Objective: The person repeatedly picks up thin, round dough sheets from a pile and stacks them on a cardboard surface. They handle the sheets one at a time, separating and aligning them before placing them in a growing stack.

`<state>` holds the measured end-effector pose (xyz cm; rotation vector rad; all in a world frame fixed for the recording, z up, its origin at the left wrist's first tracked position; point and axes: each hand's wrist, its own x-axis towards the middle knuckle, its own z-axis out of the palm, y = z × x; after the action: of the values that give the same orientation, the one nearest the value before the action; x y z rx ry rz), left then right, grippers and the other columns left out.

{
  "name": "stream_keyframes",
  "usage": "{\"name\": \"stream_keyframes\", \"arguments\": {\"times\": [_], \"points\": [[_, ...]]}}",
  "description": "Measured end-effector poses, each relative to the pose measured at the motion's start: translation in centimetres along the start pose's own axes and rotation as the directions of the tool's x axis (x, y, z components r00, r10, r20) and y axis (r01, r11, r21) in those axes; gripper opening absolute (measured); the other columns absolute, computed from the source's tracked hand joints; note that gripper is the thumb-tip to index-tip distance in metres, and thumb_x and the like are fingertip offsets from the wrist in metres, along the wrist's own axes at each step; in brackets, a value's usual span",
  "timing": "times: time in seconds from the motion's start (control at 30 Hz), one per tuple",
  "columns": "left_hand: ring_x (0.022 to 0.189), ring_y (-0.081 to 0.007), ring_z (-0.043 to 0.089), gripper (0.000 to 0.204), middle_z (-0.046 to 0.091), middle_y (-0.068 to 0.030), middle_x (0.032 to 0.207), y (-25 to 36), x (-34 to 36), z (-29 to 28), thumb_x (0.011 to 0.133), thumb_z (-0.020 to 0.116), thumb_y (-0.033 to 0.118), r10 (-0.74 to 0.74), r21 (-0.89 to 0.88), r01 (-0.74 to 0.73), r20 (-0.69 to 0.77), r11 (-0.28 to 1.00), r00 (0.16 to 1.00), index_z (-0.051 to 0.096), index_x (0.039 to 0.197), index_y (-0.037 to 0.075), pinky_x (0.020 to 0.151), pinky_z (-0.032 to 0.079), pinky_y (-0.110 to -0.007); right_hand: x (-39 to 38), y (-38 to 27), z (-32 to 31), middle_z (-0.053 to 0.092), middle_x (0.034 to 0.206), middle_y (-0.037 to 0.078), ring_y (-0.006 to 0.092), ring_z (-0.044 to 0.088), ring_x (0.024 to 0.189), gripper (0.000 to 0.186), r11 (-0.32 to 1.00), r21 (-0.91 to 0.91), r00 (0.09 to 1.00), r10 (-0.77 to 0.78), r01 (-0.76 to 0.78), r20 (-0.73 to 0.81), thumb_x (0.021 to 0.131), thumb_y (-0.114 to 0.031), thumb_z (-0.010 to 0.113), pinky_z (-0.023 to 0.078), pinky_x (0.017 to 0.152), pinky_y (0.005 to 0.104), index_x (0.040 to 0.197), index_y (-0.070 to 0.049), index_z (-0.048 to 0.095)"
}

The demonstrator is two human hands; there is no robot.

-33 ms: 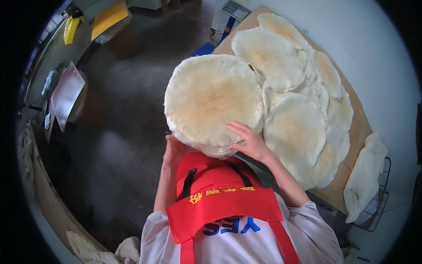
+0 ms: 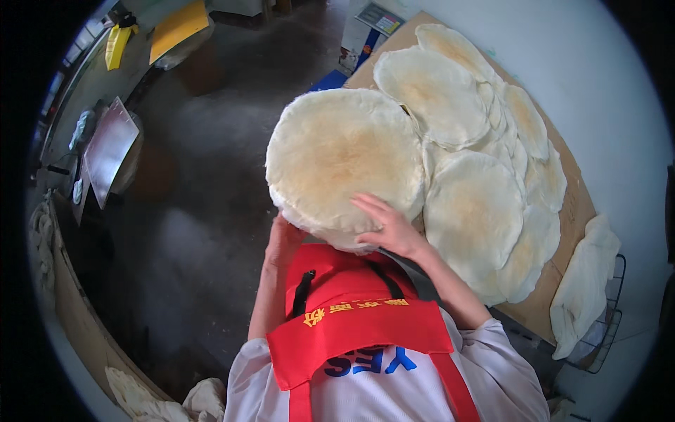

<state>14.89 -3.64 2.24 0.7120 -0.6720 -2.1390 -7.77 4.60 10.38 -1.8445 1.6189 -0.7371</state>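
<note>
A thick round stack of pale flatbreads [image 2: 344, 151], browned in the middle of its top piece, sits in front of me at the left edge of the table. My left hand [image 2: 285, 235] grips the stack's near left edge; its fingers are hidden under the bread. Stretched out over the near right part of the top piece lies my right hand [image 2: 390, 226], fingers apart and thumb by the rim. Against the right of this stack rest more flatbreads [image 2: 474, 218], overlapping in several loose piles.
The flatbreads lie on a brown cardboard-coloured tabletop [image 2: 580, 204] along the white wall. A scale [image 2: 380, 19] stands at its far end. White cloth [image 2: 587, 281] hangs by a black wire rack [image 2: 612, 330] on the right. At left are a silvery sheet [image 2: 111, 151] and a yellow board [image 2: 177, 32].
My right hand has slid slightly left over the top flatbread. The whole view has shifted a little; my left hand keeps its place at the stack's edge.
</note>
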Motion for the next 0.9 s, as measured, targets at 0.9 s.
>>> {"name": "stream_keyframes", "arguments": {"times": [0.9], "points": [[0.076,-0.0142,0.059,0.027,0.061,-0.0056,0.087,-0.4,0.9,1.2,0.071,0.061,-0.001,0.209,0.387,-0.063,-0.349,0.92,0.913,0.055,0.098,0.0,0.068,0.048,-0.028,7.9,2.0,-0.7,0.063,0.07,0.011,0.0259,0.061,0.066,0.018,0.926,-0.257,0.961,0.265,-0.278,-0.086,0.076,-0.018,0.054,0.048,0.059,0.0353,0.088,-0.012,0.065]]}}
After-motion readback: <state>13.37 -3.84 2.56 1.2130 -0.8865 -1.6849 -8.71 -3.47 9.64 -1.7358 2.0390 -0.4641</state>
